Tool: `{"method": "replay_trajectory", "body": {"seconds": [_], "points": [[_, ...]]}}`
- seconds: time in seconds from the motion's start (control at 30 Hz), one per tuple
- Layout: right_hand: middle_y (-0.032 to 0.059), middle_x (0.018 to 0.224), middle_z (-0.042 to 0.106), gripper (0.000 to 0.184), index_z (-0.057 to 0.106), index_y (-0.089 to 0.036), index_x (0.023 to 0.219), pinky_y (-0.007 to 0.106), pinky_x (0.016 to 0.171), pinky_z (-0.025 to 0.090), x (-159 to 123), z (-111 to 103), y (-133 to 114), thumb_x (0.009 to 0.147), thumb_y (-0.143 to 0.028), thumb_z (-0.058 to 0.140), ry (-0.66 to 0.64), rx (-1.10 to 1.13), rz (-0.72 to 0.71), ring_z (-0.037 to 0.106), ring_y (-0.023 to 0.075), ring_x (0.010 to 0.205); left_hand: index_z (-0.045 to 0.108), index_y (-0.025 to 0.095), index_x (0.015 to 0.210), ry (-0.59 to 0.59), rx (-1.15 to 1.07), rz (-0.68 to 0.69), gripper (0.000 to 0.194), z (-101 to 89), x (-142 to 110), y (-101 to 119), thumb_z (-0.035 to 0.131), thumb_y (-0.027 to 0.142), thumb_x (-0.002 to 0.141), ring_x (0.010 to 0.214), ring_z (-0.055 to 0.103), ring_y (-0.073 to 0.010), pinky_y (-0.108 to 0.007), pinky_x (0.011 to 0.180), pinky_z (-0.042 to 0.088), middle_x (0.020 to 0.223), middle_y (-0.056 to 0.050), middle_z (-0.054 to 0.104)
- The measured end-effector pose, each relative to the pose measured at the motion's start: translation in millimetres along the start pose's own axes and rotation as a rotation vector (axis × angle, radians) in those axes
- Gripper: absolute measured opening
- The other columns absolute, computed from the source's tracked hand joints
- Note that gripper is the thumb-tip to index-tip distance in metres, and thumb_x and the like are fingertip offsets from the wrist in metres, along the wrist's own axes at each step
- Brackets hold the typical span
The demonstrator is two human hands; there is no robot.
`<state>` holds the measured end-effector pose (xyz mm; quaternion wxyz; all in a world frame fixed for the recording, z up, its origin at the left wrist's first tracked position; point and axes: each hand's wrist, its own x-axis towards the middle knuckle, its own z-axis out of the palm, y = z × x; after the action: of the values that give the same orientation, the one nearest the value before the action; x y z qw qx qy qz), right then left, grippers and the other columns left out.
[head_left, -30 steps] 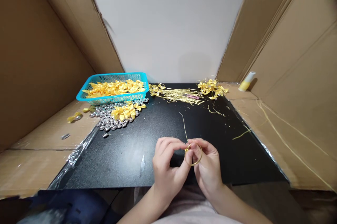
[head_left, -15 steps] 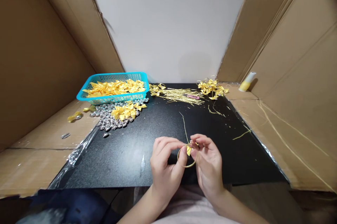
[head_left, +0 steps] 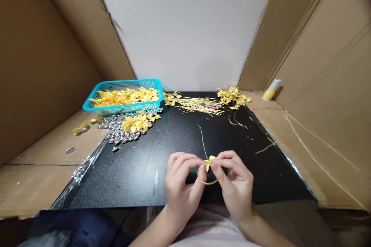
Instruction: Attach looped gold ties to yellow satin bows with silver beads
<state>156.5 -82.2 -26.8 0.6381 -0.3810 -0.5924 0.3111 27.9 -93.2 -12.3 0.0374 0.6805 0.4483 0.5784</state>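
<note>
- In the head view, a turquoise basket (head_left: 130, 84) heaped with yellow ribbon bows (head_left: 124, 97) sits at the far left, partly over the black tabletop (head_left: 139, 177).
- Silver beads (head_left: 117, 129) crowd its near side, with a loose cluster of bows (head_left: 137, 123) lying on top of them.
- A small bunch of bows (head_left: 172, 98) is just right of the basket; past it lie the cut cords (head_left: 191, 104), a pink tool (head_left: 211, 106) among them.
- Further right of the basket there's a bigger heap of looped bows (head_left: 232, 95), then a white-and-yellow cone (head_left: 271, 90) on the cardboard.
- Nearer me than the basket, and to its right, a gold cord loop (head_left: 210, 183) with one yellow bow (head_left: 208, 166) is up between the two hands.
- The left hand (head_left: 182, 181) pinches the loop beside the bow, thumb against fingers; the right hand (head_left: 238, 181) pinches its other side the same way.
- Those fingers cover the bow's edges and part of the loop; a thin strand (head_left: 202, 138) runs out beyond them, and I can't tell whether it's attached.
- Half a second ago the right hand sat closer in, hiding more of the bow; now it has shifted right, the loop with it, and the bow shows more fully.
- The basket and piles haven't been disturbed.
</note>
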Motion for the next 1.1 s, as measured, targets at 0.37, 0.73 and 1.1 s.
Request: {"method": "replay_trajectory", "body": {"seconds": [0.37, 0.73, 1.1], "points": [[0.0047, 0.097, 0.06, 0.017, 0.069, -0.025, 0.097, 0.035, 0.079, 0.048, 10, -11, -8, 0.081, -0.019, 0.067, -0.116, -0.208, -0.055, 0.058, 0.0199, 0.092, 0.063, 0.019, 0.084, -0.025, 0.043, 0.051, 0.015, -3.9, -2, 1, 0.064, 0.004, 0.08, 0.079, 0.056, -0.0163, -0.032, 0.078, 0.042, 0.08, -0.002, 0.067], [0.0027, 0.085, 0.054, 0.012, 0.066, -0.022, 0.075, 0.032, 0.074, 0.045, 13, -14, -8, 0.085, -0.028, 0.064, -0.222, -0.075, 0.12, 0.055, 0.0176, 0.081, 0.062, 0.02, 0.079, -0.151, -0.066, -0.135, 0.01, -1.5, -2, -2, 0.059, 0.015, 0.086, 0.08, 0.054, -0.0169, -0.03, 0.075, 0.041, 0.078, -0.001, 0.065], [0.0069, 0.119, 0.059, 0.013, 0.072, -0.024, 0.073, 0.045, 0.099, 0.038, 32, -36, 13, 0.08, -0.032, 0.064, -0.304, -0.416, 0.323, 0.049, 0.027, 0.113, 0.067, 0.019, 0.088, -0.707, 0.412, -0.334, 0.019, 4.8, 22, -12, 0.056, 0.036, 0.088, 0.089, 0.057, -0.0255, -0.037, 0.074, 0.043, 0.09, -0.007, 0.065]]}}
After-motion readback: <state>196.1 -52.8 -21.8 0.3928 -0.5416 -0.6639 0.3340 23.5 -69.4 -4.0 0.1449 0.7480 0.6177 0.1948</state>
